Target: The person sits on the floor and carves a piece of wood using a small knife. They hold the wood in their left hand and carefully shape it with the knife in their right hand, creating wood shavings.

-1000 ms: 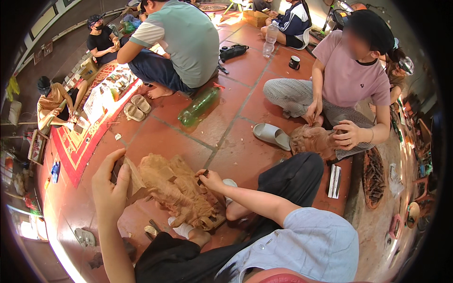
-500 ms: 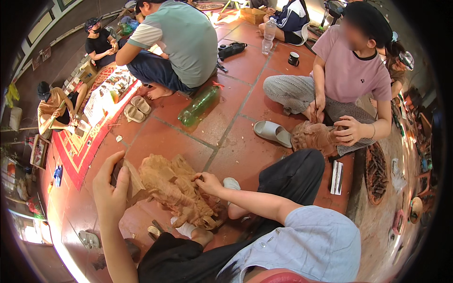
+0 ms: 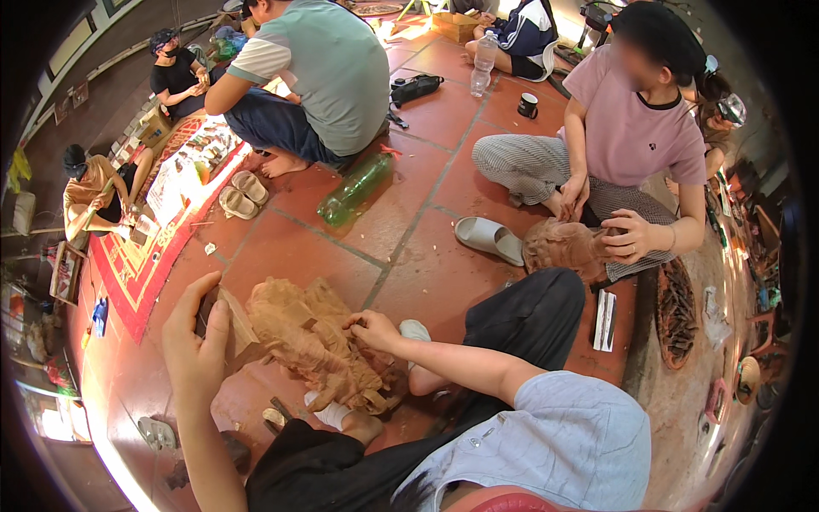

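Note:
A light brown wood carving (image 3: 309, 346) with deep, rough folds lies tilted between my legs. My left hand (image 3: 196, 333) curls round the flat, pale end of the carving, thumb on the near side and fingers behind it. On the carving's right side, my right hand (image 3: 373, 330) is closed with its fingertips pressed to the surface. Whatever those fingertips might pinch is hidden or too small to make out. Beside my left leg lies a short tool or wood piece (image 3: 277, 414) on the tiles.
To the right, a seated person in pink (image 3: 636, 119) handles another brown carving (image 3: 567, 247). A grey slipper (image 3: 490, 239), green bottle (image 3: 354, 189), beige sandals (image 3: 243, 194) and black cup (image 3: 528, 106) are on the tiled floor. A red mat (image 3: 128, 290) stretches at left, with more people beyond.
The whole view has shifted slightly left. Both my hands keep their places on the carving. The neighbour's hand by the other carving has moved a little.

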A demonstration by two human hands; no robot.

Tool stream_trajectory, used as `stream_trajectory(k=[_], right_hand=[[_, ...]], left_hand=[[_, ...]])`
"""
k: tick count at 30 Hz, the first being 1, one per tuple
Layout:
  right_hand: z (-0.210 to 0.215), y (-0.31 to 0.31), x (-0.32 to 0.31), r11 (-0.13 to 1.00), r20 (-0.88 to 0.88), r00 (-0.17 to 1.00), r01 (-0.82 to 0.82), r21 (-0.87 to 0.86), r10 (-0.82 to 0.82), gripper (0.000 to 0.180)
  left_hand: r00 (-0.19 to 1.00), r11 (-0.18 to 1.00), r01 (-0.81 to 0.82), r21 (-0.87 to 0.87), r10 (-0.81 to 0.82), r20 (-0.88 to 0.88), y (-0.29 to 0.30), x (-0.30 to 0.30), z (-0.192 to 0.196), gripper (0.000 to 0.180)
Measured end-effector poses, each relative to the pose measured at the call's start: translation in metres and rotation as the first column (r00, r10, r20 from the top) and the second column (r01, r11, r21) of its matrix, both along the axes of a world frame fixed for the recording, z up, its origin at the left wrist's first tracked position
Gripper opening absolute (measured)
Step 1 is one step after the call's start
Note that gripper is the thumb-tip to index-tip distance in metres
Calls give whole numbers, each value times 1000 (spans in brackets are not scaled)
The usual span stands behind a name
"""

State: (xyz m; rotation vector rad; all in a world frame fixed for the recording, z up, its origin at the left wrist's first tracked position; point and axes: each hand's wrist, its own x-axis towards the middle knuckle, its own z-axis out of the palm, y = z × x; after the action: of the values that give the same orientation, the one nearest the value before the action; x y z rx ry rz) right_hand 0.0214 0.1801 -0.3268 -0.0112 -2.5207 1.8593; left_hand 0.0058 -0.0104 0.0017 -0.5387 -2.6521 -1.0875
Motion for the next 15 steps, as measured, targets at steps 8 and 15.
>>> stream_trajectory(k=[8, 15], right_hand=[[-2, 4, -8, 995, 130, 990, 57, -80, -47, 19], [1, 18, -26, 980, 168, 986, 50, -191, -18, 19]], left_hand=[[1000, 1000, -2, -15, 2, -3, 1, -1, 0, 31], [1000, 1000, 10, -7, -10, 0, -2, -1, 0, 31]])
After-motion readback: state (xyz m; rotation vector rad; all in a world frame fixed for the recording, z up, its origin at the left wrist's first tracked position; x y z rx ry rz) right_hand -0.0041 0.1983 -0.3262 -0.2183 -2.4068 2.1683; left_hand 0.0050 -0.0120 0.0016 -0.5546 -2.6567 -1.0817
